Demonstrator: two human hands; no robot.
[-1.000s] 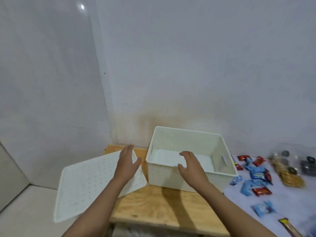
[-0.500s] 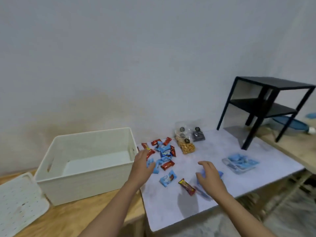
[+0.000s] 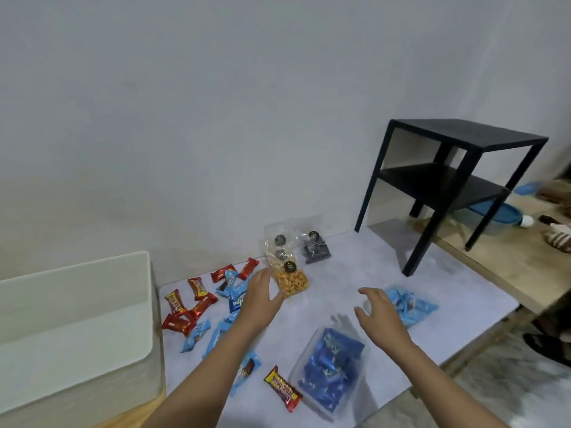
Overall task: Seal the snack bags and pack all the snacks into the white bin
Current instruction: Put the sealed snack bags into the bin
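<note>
Snack bags and white bin, head view. Four clear bags lie on the grey desk (image 3: 340, 267): the orange-snack bag (image 3: 292, 281) and a dark-filled bag (image 3: 315, 257) near the wall, a bag of dark blue packets (image 3: 329, 366) at the front, and a bag of pale blue sweets (image 3: 409, 304) to its right. Whether any is sealed cannot be told. Loose red and blue wrapped sweets (image 3: 197, 307) and one bar (image 3: 282, 389) are scattered between the bags and the white bin (image 3: 92, 265), which stands at the far left. The part of the bin in view holds no snack, so packing appears not yet begun. The left hand (image 3: 262, 299) has its grip spread, fingertips just beside the orange-snack bag. The right hand (image 3: 377, 310) hovers between the two blue bags, its grip also spread and holding nothing. A black side table (image 3: 457, 140) stands behind. Compared with half a second earlier, the left hand has left the loose sweets for the orange-snack bag, and the bin's lid is out of view.
</note>
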